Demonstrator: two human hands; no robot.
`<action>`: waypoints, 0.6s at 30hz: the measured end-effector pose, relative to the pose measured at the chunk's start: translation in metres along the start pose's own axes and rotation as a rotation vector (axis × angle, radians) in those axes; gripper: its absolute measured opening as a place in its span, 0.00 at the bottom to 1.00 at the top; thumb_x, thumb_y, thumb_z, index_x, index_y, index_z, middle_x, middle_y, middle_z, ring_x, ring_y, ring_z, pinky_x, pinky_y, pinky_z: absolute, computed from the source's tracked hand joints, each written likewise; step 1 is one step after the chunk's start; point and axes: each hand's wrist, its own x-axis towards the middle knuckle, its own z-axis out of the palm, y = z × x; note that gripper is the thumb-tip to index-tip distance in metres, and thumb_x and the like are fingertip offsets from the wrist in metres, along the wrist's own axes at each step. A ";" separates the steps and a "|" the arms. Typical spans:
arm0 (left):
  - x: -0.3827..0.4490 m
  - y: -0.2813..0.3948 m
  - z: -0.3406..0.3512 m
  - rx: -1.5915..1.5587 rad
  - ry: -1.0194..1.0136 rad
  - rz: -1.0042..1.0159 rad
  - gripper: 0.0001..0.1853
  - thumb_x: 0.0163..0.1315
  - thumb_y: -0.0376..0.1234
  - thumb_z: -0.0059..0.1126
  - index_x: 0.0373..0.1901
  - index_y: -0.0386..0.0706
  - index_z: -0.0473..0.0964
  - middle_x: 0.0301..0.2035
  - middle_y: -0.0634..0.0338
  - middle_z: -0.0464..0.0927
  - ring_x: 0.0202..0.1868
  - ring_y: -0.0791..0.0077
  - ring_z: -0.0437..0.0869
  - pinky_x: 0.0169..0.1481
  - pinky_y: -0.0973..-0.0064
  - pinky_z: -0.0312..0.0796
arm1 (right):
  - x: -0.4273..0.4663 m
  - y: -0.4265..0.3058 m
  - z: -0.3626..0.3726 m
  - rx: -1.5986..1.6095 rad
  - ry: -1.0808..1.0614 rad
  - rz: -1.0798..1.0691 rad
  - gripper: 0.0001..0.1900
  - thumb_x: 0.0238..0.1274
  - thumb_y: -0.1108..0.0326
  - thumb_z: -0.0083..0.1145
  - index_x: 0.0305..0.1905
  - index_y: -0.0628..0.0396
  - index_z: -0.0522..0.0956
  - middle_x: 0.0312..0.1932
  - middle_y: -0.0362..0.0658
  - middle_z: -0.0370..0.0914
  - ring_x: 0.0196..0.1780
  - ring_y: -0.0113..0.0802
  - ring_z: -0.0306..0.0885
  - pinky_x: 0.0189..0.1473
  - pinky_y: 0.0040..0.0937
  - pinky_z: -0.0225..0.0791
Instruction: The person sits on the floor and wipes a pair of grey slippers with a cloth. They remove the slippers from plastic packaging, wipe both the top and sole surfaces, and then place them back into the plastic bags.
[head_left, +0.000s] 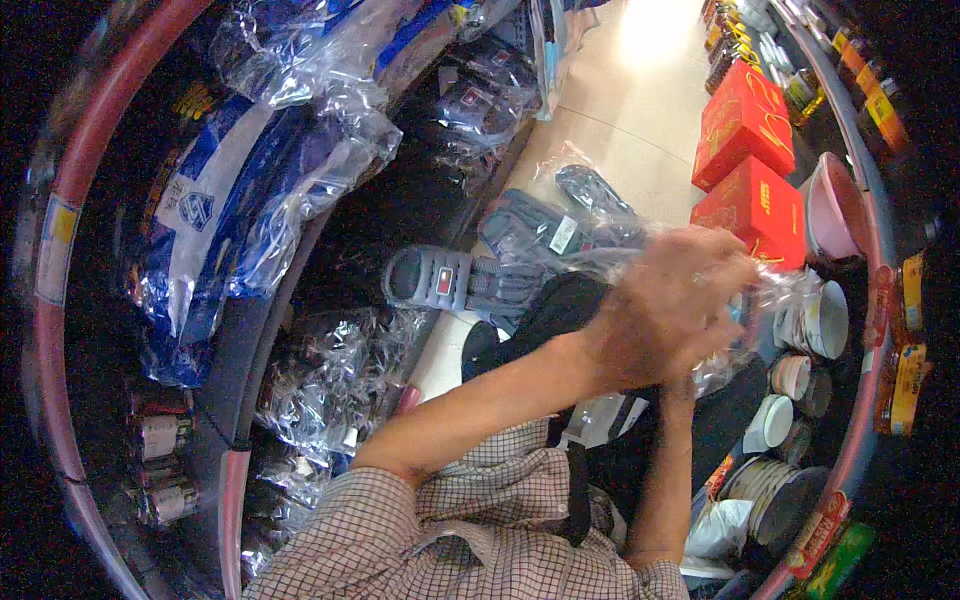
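Observation:
Both hands meet in front of me, blurred by motion and overlapping. My left hand (645, 300) crosses over the top, its fingers curled. Mostly behind it is my right hand (716, 330), with crinkled clear plastic (787, 285) bunched at its fingers. How the left fingers grip is lost in the blur. Just left of the hands, a grey slide sandal (431, 277) with a red-and-white badge lies unwrapped. Beyond it sit more grey sandals (525, 225) with a white tag, partly under clear film. A wrapped dark sandal (592, 187) lies on the pale floor tiles.
On my left, a shelf (285, 300) holds blue-and-white packages (195, 210) in plastic, with wrapped dark footwear (480, 105) lower down. Along my right stand red gift boxes (757, 210), a pink basin (832, 210) and stacked bowls (825, 322). Pale floor (622, 112) runs between them.

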 end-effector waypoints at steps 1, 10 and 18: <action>-0.014 -0.011 -0.014 0.053 0.014 -0.055 0.30 0.59 0.37 0.67 0.62 0.38 0.71 0.57 0.43 0.75 0.60 0.44 0.76 0.66 0.55 0.69 | 0.004 0.001 0.000 0.009 0.086 -0.022 0.15 0.70 0.66 0.57 0.56 0.61 0.77 0.58 0.48 0.77 0.55 0.39 0.78 0.54 0.37 0.76; -0.292 -0.090 -0.140 -0.522 0.935 -1.815 0.19 0.56 0.38 0.71 0.47 0.47 0.75 0.43 0.58 0.74 0.51 0.61 0.75 0.61 0.51 0.70 | 0.020 -0.007 -0.004 0.285 0.289 0.324 0.16 0.75 0.65 0.54 0.59 0.63 0.76 0.51 0.50 0.83 0.52 0.39 0.84 0.42 0.29 0.79; -0.350 -0.143 -0.115 -0.567 1.045 -1.921 0.18 0.64 0.34 0.65 0.54 0.41 0.74 0.55 0.53 0.77 0.50 0.58 0.82 0.61 0.53 0.74 | 0.020 0.000 0.003 0.223 0.167 0.429 0.16 0.73 0.66 0.55 0.58 0.63 0.77 0.51 0.49 0.83 0.51 0.37 0.84 0.40 0.28 0.79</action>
